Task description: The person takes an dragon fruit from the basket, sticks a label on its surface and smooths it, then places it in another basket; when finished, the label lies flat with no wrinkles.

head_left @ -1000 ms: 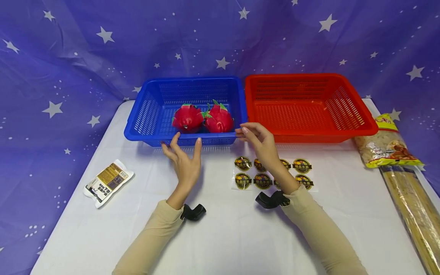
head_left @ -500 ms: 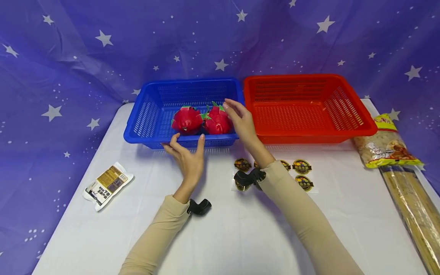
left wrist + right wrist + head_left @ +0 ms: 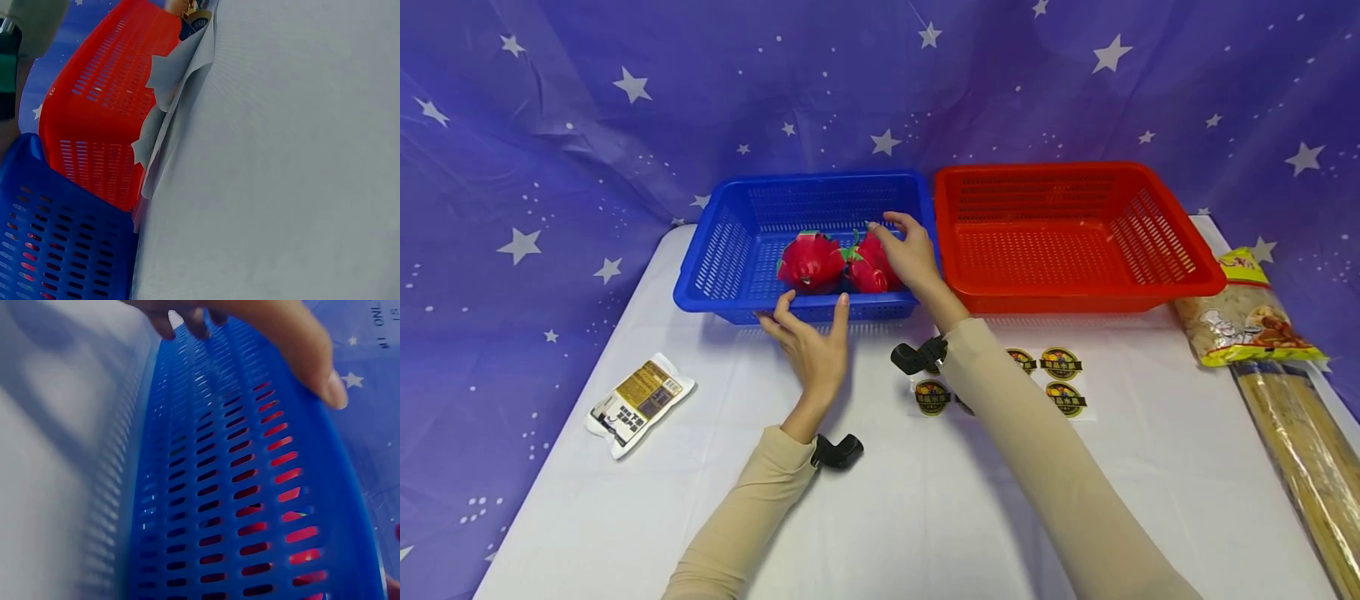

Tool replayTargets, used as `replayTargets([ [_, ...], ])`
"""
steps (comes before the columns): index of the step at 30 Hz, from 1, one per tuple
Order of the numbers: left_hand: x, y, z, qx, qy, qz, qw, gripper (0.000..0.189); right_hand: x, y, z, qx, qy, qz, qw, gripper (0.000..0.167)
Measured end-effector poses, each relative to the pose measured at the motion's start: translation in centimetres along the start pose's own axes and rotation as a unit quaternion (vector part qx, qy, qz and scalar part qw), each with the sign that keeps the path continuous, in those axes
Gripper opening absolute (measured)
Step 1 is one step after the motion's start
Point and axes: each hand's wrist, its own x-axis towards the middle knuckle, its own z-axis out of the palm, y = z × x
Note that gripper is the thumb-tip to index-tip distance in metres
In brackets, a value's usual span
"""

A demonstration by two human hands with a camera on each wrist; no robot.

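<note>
Two red dragon fruit with green tips lie side by side in the blue basket (image 3: 730, 306), one on the left (image 3: 810, 262) and one on the right (image 3: 869, 271). My right hand (image 3: 912, 254) reaches over the basket's front rim. Its thumb and index finger bend round the top of the right dragon fruit and partly cover it; the other fingers are hidden. My left hand (image 3: 812, 354) rests spread against the front of the blue basket. In the right wrist view a digit of that left hand (image 3: 281, 331) laps over the rim, with other fingertips lower on the wall.
A red basket (image 3: 1075, 291) stands against the blue one's right side. In front lies a sheet of round stickers (image 3: 1062, 365), partly under my right forearm. A white pouch (image 3: 640, 404) is at left; a yellow-topped bag (image 3: 1247, 312) and a long clear packet (image 3: 1300, 467) are at right.
My right hand has moved from in front of the baskets, left and over the blue rim, onto the right dragon fruit. My left hand has shifted slightly right along the rim.
</note>
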Motion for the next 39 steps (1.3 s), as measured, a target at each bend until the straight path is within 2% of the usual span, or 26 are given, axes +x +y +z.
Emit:
replayTargets([
  [5,0.1,0.0,0.0,0.009,0.008,0.011,0.9999,0.074,0.9,-0.1,0.9,-0.069,-0.001,0.046,0.9965,0.063],
  [11,0.2,-0.2,0.1,0.015,0.007,0.016,0.9997,0.074,1.5,-0.1,1.3,-0.096,-0.023,0.103,0.9898,0.089],
  [14,0.1,-0.2,0.1,0.015,0.007,0.014,0.9998,0.074,1.5,-0.1,1.5,-0.114,-0.032,0.119,0.9859,0.094],
  [16,0.1,-0.3,0.1,0.016,0.01,0.015,0.9997,0.074,1.4,-0.1,1.6,-0.129,-0.035,0.123,0.9833,0.091],
  [22,0.0,-0.2,0.1,0.017,0.02,0.024,0.9994,0.073,1.5,-0.3,2.0,-0.189,-0.03,0.114,0.9749,0.06],
  [24,-0.1,-0.2,0.1,0.017,0.021,0.025,0.9993,0.073,1.5,-0.3,2.0,-0.201,-0.029,0.108,0.9732,0.055],
  [28,-0.1,-0.2,0.0,0.018,0.026,0.026,0.9992,0.073,1.7,0.0,1.9,-0.197,-0.044,0.111,0.973,0.06],
  [34,-0.1,-0.3,0.0,0.022,0.028,0.032,0.9989,0.073,1.8,0.3,1.6,-0.164,-0.055,0.131,0.9761,0.066],
  [39,0.0,-0.4,0.0,0.021,0.03,0.034,0.9987,0.073,2.1,0.4,1.5,-0.113,-0.084,0.171,0.9753,0.064],
])
